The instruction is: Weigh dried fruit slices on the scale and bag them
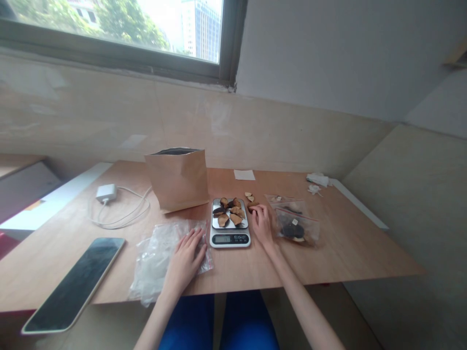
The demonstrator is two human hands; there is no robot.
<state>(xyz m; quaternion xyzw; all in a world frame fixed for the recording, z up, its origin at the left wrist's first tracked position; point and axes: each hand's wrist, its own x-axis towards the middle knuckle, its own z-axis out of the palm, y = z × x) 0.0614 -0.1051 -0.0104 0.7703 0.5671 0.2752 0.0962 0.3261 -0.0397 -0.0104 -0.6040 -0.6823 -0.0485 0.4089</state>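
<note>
A white digital kitchen scale [229,239] stands mid-table with several brown dried slices [235,219] on its steel plate. My left hand [189,255] lies flat, fingers stretched, on a pile of clear plastic zip bags [155,255] left of the scale. Just right of the scale, my right hand [261,224] has its fingertips closed on a dark brown dried slice [251,205] at the table surface. Two small pale pieces [249,197] lie beyond those fingers. Filled zip bags [297,226], one with dark round pieces inside, are beside my right hand.
An upright brown paper pouch [177,180] with its top open stands behind the plastic bags. To the left are a white charger [106,193] with its cable and a phone [75,284] overhanging the front edge. White paper [244,175] and crumpled tissue [317,181] lie toward the back.
</note>
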